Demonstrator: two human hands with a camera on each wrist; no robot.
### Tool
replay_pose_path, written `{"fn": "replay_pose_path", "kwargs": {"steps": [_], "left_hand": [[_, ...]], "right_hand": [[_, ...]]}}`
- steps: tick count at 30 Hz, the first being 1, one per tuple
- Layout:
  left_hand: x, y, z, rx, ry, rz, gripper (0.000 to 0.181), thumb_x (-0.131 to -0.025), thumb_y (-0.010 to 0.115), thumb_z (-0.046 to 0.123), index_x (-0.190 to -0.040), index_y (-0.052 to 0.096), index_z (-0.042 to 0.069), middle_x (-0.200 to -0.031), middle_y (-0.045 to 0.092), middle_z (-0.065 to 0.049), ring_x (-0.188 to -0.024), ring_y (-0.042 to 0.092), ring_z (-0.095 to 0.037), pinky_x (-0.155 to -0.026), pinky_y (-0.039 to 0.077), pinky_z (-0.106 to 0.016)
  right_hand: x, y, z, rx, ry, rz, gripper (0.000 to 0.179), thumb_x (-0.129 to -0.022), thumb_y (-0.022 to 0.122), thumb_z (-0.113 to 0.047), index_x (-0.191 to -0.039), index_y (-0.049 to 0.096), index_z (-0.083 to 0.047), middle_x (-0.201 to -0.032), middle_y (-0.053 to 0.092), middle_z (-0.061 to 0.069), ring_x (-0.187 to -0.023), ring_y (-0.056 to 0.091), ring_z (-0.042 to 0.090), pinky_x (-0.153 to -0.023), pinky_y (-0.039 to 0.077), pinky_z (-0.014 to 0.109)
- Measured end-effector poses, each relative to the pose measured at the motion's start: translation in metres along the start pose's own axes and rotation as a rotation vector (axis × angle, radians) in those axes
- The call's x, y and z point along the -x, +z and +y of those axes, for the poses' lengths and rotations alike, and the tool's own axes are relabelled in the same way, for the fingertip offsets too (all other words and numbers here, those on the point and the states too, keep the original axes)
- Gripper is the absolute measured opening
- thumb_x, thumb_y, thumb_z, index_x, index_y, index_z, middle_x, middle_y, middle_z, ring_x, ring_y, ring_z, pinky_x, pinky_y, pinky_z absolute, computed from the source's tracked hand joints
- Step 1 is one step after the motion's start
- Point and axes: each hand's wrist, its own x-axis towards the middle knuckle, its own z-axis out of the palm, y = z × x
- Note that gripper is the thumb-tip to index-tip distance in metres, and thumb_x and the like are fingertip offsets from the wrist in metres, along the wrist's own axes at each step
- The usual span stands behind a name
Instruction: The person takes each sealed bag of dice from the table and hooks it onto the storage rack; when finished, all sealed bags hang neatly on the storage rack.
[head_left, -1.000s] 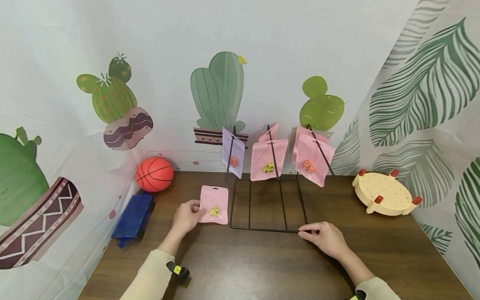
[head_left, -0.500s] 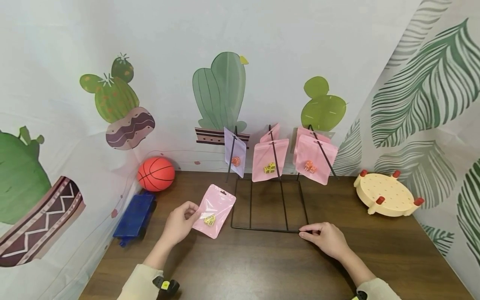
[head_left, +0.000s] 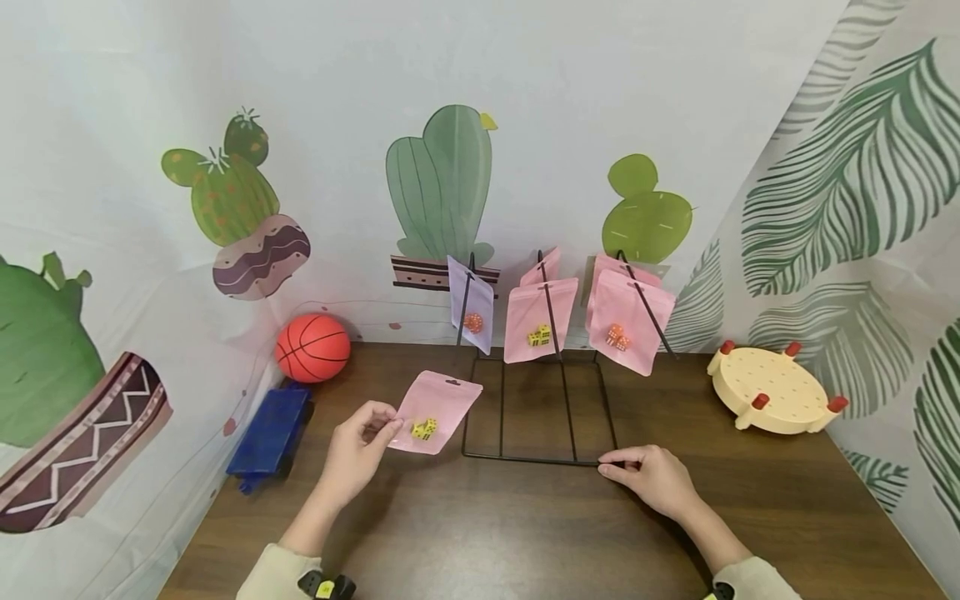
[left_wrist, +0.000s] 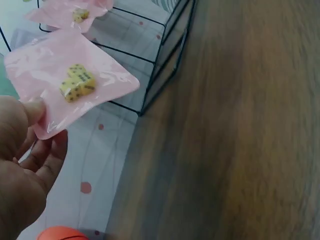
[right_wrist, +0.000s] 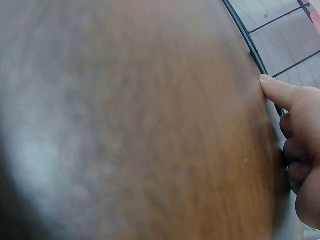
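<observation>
Between thumb and fingers, my left hand [head_left: 354, 450] pinches the lower left edge of a pink zip bag [head_left: 442, 404] with yellow dice inside. The bag is tilted, its slotted top toward the upper right, left of a black wire rack [head_left: 517, 458]. In the left wrist view the yellow dice [left_wrist: 77, 82] show through the film. My right hand [head_left: 654, 477] pinches the rack's front right corner. On the rack's prongs hang a purple bag [head_left: 467, 300] with orange dice, a pink bag [head_left: 525, 312] with yellow dice, and a pink bag [head_left: 637, 308] with orange dice. More pink bags hang behind, partly hidden.
A small red basketball [head_left: 312, 347] sits at the back left of the wooden table [head_left: 495, 533]. In front of it is a blue plastic piece [head_left: 268, 437]. A round cream stand [head_left: 772, 388] with red-tipped legs lies upturned at the right. A printed cloth hangs behind.
My left hand has lifted the pink bag from the tabletop and turned it clockwise, its top now leaning right toward the rack. The right hand has stayed at the rack's corner.
</observation>
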Motion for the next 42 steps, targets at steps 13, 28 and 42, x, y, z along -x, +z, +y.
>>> {"fn": "replay_pose_path", "kwargs": {"steps": [13, 28, 42], "left_hand": [[0.000, 0.002, 0.037, 0.228, 0.071, 0.026, 0.018, -0.092, 0.073, -0.008, -0.100, 0.068, 0.007, -0.090, 0.075, -0.005, -0.083, 0.069, -0.011, -0.069, 0.054, -0.021], [-0.002, 0.005, 0.060, 0.402, 0.007, 0.037, 0.014, -0.092, 0.069, -0.013, -0.102, 0.064, -0.005, -0.093, 0.076, -0.003, -0.084, 0.069, -0.011, -0.075, 0.055, -0.022], [-0.005, 0.012, 0.059, 0.406, -0.073, 0.048, 0.010, -0.095, 0.070, -0.007, -0.103, 0.064, -0.005, -0.094, 0.076, -0.004, -0.084, 0.068, -0.012, -0.075, 0.054, -0.023]], "right_hand": [[0.000, 0.000, 0.000, -0.007, 0.005, -0.002, 0.011, -0.087, 0.083, -0.046, -0.094, 0.081, -0.038, -0.056, 0.042, -0.016, -0.049, 0.035, 0.002, -0.046, 0.023, 0.023], [0.001, 0.001, 0.000, 0.001, 0.009, 0.000, 0.011, -0.087, 0.083, -0.046, -0.094, 0.081, -0.038, -0.056, 0.043, -0.016, -0.050, 0.036, 0.002, -0.047, 0.024, 0.024], [0.000, 0.000, 0.000, 0.006, 0.003, 0.005, 0.012, -0.086, 0.083, -0.046, -0.094, 0.081, -0.038, -0.057, 0.043, -0.016, -0.049, 0.036, 0.002, -0.047, 0.024, 0.024]]}}
